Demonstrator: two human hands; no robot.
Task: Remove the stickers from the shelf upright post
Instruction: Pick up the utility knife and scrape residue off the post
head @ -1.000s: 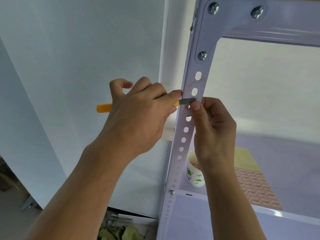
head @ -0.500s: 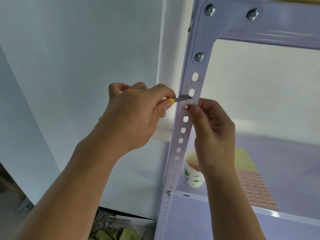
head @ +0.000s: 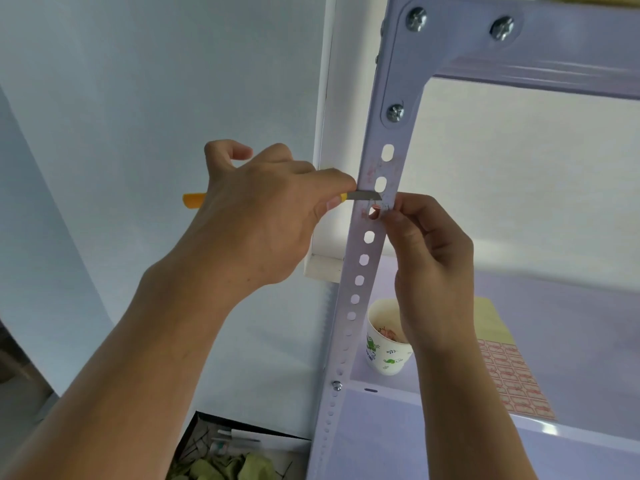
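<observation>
The white perforated upright post [head: 360, 271] of a metal shelf runs up the middle of the view. Faint pink sticker residue marks it around the upper slots. My left hand [head: 266, 216] grips a yellow-handled utility knife [head: 363, 195], with the blade tip laid flat against the post. A part-peeled sticker [head: 375, 206] curls off the post just under the blade. My right hand [head: 429, 251] pinches that loose sticker edge between thumb and forefinger at the post's right side.
A paper cup [head: 384, 348] with peeled scraps stands on the shelf board behind the post. A sheet of red-bordered stickers [head: 512, 382] lies to its right. Below left is a dark box [head: 235, 455] with papers and green scraps. A white wall is to the left.
The knife blade has moved up and down slightly against the post, and the yellow handle end shows again behind my left hand. My right hand stays pinched on the sticker edge.
</observation>
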